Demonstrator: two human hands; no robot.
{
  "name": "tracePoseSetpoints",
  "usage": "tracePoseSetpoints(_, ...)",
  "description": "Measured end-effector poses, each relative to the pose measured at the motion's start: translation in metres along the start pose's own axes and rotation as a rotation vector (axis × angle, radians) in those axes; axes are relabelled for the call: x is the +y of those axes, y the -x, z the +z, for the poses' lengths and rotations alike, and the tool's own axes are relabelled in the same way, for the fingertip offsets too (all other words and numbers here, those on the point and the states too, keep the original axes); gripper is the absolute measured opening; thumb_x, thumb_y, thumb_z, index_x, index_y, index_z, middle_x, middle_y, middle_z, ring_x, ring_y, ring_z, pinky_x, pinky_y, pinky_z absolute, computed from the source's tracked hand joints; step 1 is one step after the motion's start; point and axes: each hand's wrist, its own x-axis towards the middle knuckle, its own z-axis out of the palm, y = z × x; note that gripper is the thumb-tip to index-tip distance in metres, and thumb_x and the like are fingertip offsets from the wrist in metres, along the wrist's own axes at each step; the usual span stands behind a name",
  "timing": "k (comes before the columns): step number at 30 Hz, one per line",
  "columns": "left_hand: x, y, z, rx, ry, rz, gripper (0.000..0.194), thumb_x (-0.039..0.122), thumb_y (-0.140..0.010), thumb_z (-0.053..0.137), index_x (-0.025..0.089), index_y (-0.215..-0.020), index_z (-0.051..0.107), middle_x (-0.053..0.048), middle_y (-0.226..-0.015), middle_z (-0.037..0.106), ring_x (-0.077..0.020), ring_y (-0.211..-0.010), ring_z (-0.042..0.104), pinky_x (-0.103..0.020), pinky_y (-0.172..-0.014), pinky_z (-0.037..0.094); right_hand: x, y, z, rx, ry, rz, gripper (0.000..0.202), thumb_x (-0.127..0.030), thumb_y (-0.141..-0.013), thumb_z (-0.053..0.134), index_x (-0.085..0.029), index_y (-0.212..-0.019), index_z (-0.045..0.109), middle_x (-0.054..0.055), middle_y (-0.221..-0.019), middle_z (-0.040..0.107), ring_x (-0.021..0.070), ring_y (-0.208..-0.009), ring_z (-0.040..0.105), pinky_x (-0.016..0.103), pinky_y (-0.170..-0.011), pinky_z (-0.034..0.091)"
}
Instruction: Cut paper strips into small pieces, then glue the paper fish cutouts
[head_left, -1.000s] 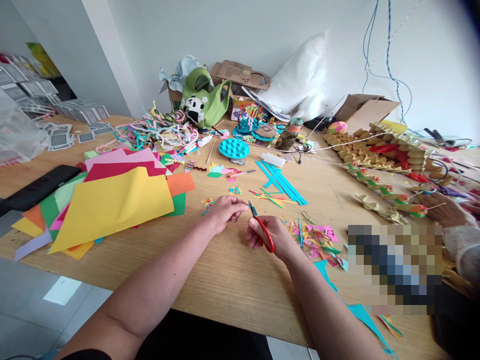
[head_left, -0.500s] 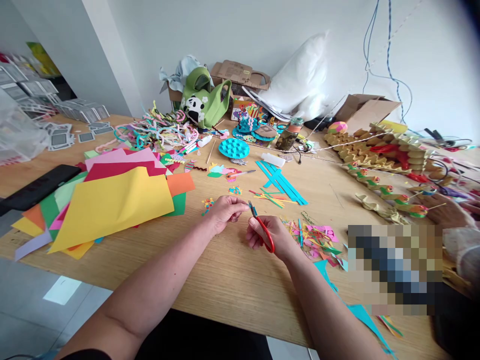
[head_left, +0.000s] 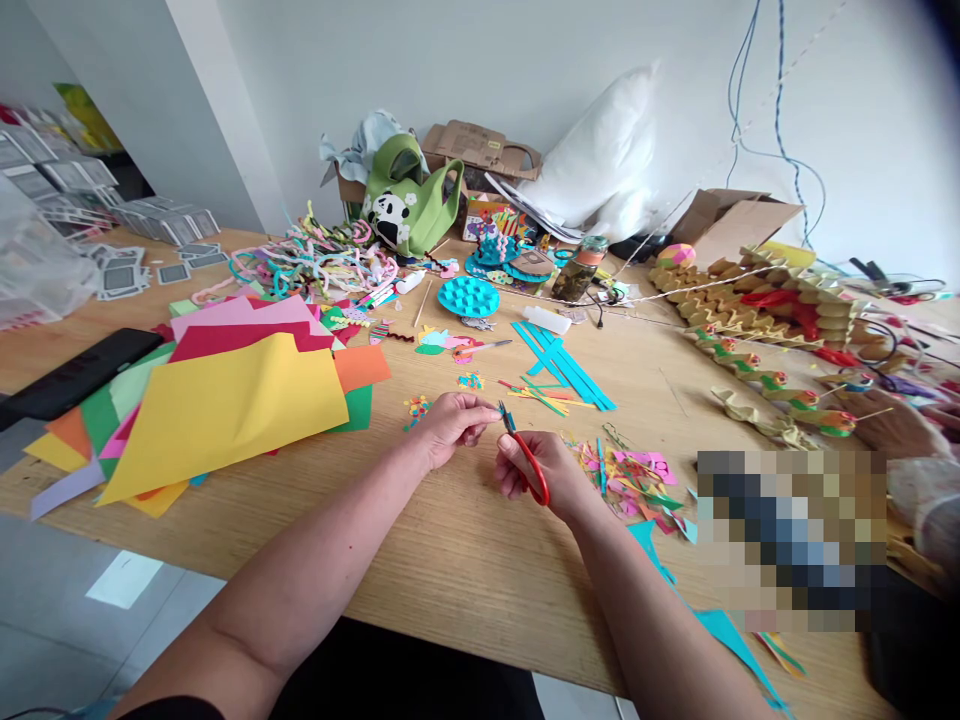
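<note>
My right hand is closed round the red handles of a pair of scissors, whose blades point up and left. Pinched at the fingertips, my left hand meets the blade tips; a tiny blue bit shows there, but what the fingers hold is too small to make out. Small dots of coloured paper lie left of my left hand, and more blue and yellow bits are just beyond it. Paper scraps are heaped right of my right hand.
Coloured sheets are stacked at the left beside a black phone. Blue strips, a blue paper plate and a glass jar stand or lie farther back. Another person's hand is at the right, by egg-carton pieces.
</note>
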Motion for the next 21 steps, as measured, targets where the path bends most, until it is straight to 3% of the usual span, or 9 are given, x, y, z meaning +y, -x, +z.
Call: tracePoseSetpoints(21, -0.0033, -0.0001, 0.0000, 0.024, -0.018, -0.003, 0.022, 0.028, -0.057, 0.074, 0.015, -0.069, 0.061, 0.008, -0.043, 0.043, -0.0040, -0.039, 0.031, -0.021, -0.043, 0.018, -0.0024, 0.0016, 0.0013, -0.021, 0.005, -0.011, 0.061, -0.074, -0.063, 0.066, -0.014, -0.062, 0.058, 0.005, -0.053, 0.064, 0.0124, -0.044, 0.060, 0.021, -0.043, 0.049)
